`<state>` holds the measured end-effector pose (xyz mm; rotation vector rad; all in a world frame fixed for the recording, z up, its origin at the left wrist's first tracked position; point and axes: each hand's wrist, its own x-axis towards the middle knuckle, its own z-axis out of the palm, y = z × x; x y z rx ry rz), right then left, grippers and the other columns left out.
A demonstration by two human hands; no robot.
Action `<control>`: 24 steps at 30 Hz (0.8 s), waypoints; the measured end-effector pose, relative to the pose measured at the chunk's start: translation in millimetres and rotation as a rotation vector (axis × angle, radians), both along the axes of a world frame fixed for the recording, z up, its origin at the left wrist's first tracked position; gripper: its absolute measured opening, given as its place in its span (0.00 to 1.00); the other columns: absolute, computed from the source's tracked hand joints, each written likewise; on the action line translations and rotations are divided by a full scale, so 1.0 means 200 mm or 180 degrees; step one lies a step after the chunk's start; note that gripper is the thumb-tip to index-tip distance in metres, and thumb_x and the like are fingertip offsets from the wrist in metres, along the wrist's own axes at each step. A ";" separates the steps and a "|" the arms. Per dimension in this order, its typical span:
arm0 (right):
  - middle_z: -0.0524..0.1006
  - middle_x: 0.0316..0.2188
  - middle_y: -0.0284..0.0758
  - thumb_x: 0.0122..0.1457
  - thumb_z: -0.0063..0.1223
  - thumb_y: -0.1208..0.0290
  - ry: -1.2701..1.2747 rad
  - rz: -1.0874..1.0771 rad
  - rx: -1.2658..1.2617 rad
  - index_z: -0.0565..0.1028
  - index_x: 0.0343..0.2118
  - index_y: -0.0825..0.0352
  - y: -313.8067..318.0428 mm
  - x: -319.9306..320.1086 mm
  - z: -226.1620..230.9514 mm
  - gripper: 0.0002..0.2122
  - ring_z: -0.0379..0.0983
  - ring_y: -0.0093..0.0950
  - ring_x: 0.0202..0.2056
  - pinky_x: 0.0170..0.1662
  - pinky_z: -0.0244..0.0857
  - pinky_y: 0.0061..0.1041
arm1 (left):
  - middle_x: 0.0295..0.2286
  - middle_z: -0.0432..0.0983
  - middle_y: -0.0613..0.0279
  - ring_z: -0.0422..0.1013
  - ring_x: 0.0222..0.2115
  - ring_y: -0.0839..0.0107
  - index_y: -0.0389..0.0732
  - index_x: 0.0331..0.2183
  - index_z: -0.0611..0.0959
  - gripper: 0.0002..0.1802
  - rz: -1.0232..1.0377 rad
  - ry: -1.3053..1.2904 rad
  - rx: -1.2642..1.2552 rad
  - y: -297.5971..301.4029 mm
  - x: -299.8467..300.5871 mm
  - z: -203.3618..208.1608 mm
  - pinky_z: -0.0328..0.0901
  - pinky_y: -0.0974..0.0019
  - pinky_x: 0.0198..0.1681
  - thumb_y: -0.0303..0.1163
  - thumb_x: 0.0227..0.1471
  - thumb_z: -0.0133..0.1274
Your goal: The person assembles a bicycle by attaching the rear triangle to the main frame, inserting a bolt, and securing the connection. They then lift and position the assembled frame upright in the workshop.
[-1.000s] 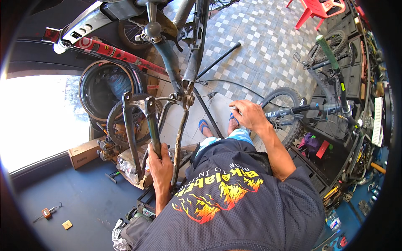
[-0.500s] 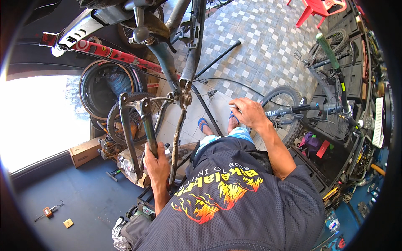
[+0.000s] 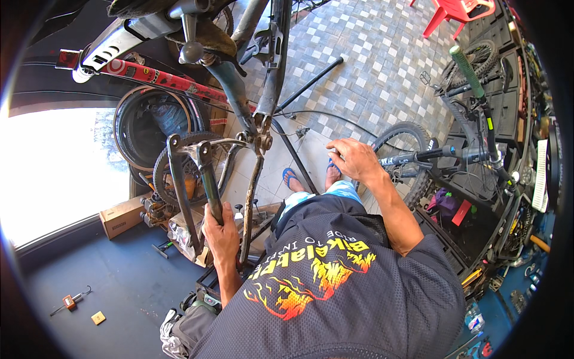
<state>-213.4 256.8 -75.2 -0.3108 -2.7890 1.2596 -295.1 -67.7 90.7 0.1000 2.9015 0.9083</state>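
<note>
A worn, dark bicycle frame (image 3: 240,102) hangs in front of me on the left, with no wheels on it. My left hand (image 3: 221,238) is closed around the lower end of one of its dark rear stays (image 3: 210,185). A second stay runs alongside, to the left of that hand. Over the tiled floor, in front of my body, my right hand (image 3: 357,161) is raised with its fingers curled in. What those fingers hold, if anything, is too small to make out. A silver clamp arm (image 3: 125,45) reaches to the frame at the upper left.
Black stand legs (image 3: 311,85) stretch across the floor beyond the frame. Loose wheels and tyres (image 3: 122,131) lean at the left, near a cardboard box (image 3: 124,216). Another bicycle (image 3: 439,154) stands at the right beside dark drawers. A red chair (image 3: 445,15) is at the far right.
The bicycle frame and the clamp arm have shifted slightly left, and my left hand has moved a little with the stay. My right hand has stayed nearly still.
</note>
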 end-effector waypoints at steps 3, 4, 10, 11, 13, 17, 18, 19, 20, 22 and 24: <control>0.83 0.40 0.39 0.63 0.59 0.64 -0.0013 0.0015 0.0008 0.81 0.46 0.60 0.01 0.00 0.00 0.11 0.80 0.43 0.43 0.47 0.75 0.40 | 0.17 0.66 0.62 0.61 0.18 0.73 0.35 0.33 0.76 0.16 -0.0040 0.0031 0.0066 0.01 0.00 0.01 0.57 0.61 0.22 0.38 0.67 0.55; 0.83 0.40 0.39 0.63 0.59 0.64 -0.0019 0.0018 0.0014 0.81 0.46 0.60 0.01 0.00 0.00 0.11 0.80 0.43 0.43 0.47 0.75 0.40 | 0.17 0.66 0.63 0.61 0.18 0.73 0.35 0.33 0.76 0.16 -0.0048 0.0033 0.0120 0.01 0.00 0.01 0.57 0.62 0.22 0.38 0.67 0.55; 0.84 0.41 0.38 0.63 0.59 0.63 -0.0036 0.0010 0.0030 0.81 0.46 0.60 0.02 0.00 0.00 0.11 0.80 0.42 0.44 0.47 0.75 0.40 | 0.17 0.66 0.63 0.60 0.18 0.74 0.35 0.33 0.76 0.16 -0.0068 0.0051 0.0154 0.02 0.00 0.00 0.56 0.62 0.22 0.38 0.67 0.55; 0.84 0.41 0.38 0.63 0.59 0.63 -0.0014 0.0011 0.0053 0.81 0.46 0.60 0.02 0.00 0.00 0.12 0.80 0.42 0.44 0.47 0.75 0.40 | 0.18 0.66 0.62 0.60 0.18 0.74 0.35 0.33 0.76 0.16 -0.0085 0.0076 0.0142 0.01 0.00 0.00 0.56 0.62 0.22 0.38 0.67 0.55; 0.84 0.41 0.37 0.63 0.59 0.63 -0.0057 0.0023 0.0030 0.81 0.46 0.60 0.02 0.00 -0.01 0.12 0.80 0.42 0.44 0.48 0.75 0.40 | 0.18 0.66 0.62 0.59 0.19 0.74 0.35 0.34 0.76 0.16 -0.0109 0.0105 0.0130 0.01 0.00 -0.01 0.56 0.61 0.22 0.38 0.67 0.55; 0.84 0.41 0.37 0.63 0.59 0.63 -0.0146 0.0010 0.0039 0.81 0.46 0.60 0.03 0.00 -0.01 0.11 0.80 0.42 0.44 0.48 0.75 0.40 | 0.18 0.66 0.63 0.59 0.19 0.74 0.35 0.34 0.76 0.16 -0.0090 0.0060 0.0120 0.00 0.00 -0.01 0.56 0.61 0.22 0.38 0.67 0.56; 0.84 0.41 0.37 0.63 0.59 0.63 -0.0154 0.0012 0.0012 0.81 0.46 0.60 0.03 0.00 -0.01 0.11 0.80 0.42 0.44 0.48 0.75 0.40 | 0.18 0.66 0.63 0.59 0.19 0.74 0.35 0.34 0.76 0.15 -0.0069 0.0042 0.0081 0.00 0.00 -0.01 0.56 0.61 0.22 0.38 0.67 0.56; 0.84 0.41 0.37 0.63 0.59 0.63 -0.0168 0.0009 0.0009 0.81 0.46 0.59 0.03 0.01 -0.02 0.11 0.80 0.42 0.44 0.48 0.75 0.40 | 0.18 0.66 0.63 0.59 0.19 0.74 0.35 0.34 0.76 0.15 -0.0060 0.0032 0.0125 0.00 0.00 -0.01 0.56 0.62 0.23 0.38 0.67 0.56; 0.83 0.41 0.37 0.63 0.59 0.63 -0.0153 0.0004 0.0028 0.81 0.46 0.59 0.03 0.01 -0.02 0.11 0.80 0.42 0.44 0.48 0.75 0.40 | 0.18 0.65 0.63 0.59 0.19 0.74 0.35 0.34 0.76 0.15 -0.0045 0.0031 0.0133 0.01 0.00 -0.01 0.56 0.62 0.23 0.38 0.67 0.56; 0.83 0.41 0.38 0.63 0.59 0.63 -0.0152 -0.0001 0.0026 0.81 0.46 0.59 0.03 0.01 -0.02 0.12 0.80 0.42 0.44 0.48 0.75 0.40 | 0.18 0.65 0.64 0.59 0.19 0.75 0.35 0.34 0.76 0.15 -0.0031 0.0037 0.0139 0.01 0.00 -0.01 0.56 0.62 0.23 0.38 0.67 0.56; 0.83 0.41 0.38 0.63 0.58 0.63 -0.0175 -0.0007 0.0027 0.81 0.46 0.59 0.03 0.01 -0.02 0.12 0.80 0.42 0.44 0.48 0.75 0.40 | 0.18 0.65 0.64 0.59 0.19 0.75 0.35 0.34 0.76 0.15 -0.0028 0.0068 0.0112 0.01 0.00 -0.01 0.56 0.63 0.22 0.37 0.67 0.56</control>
